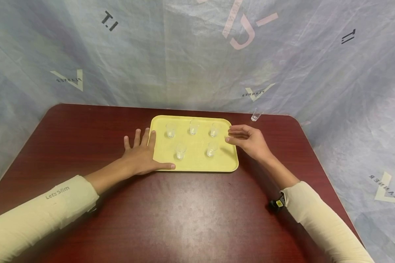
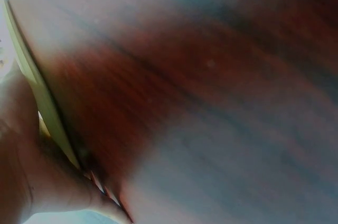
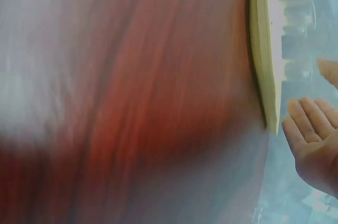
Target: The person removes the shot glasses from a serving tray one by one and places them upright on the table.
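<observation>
A yellow tray (image 1: 195, 163) lies on the dark red table, with several small clear glasses (image 1: 180, 151) standing on it in two rows. Fingers spread wide, my left hand (image 1: 138, 157) rests at the tray's left edge, its thumb over the front left corner. The left wrist view has that hand against the tray's side (image 2: 48, 105). By the tray's right edge is my right hand (image 1: 252, 143), its fingers extended together, the thumb apart and nothing between them. In the right wrist view this hand (image 3: 319, 147) is beside the tray's end, palm showing.
One more clear glass (image 1: 256, 116) stands on the table (image 1: 184, 212) near its back right corner, behind my right hand. A pale printed sheet (image 1: 145, 62) hangs behind the table and along its sides.
</observation>
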`<state>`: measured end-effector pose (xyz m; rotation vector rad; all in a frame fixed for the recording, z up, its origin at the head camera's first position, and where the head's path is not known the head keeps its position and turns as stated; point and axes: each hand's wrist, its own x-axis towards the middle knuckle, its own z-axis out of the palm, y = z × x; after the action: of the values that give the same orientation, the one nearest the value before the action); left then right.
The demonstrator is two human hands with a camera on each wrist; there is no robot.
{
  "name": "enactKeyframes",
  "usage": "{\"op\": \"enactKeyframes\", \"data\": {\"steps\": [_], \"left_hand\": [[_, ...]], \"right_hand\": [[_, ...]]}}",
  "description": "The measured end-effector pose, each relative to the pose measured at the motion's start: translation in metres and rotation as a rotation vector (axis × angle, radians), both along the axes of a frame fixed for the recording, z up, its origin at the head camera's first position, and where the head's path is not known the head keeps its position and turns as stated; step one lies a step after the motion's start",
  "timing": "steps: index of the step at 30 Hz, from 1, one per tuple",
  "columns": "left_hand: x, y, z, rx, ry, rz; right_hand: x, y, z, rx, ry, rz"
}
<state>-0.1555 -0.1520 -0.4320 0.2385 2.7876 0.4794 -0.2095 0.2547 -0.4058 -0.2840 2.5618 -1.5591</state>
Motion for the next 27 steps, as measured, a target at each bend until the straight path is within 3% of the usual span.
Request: {"op": "enactKeyframes", "data": {"steps": [16, 27], "left_hand": [[-0.002, 0.000, -0.002, -0.008, -0.008, 0.001], [-0.002, -0.001, -0.003, -0.005, -0.010, 0.005]], "right_hand": [[0.021, -0.027, -0.004, -0.019, -0.072, 0.156], [0.029, -0.043, -0.010, -0.048, -0.102, 0.170]]}}
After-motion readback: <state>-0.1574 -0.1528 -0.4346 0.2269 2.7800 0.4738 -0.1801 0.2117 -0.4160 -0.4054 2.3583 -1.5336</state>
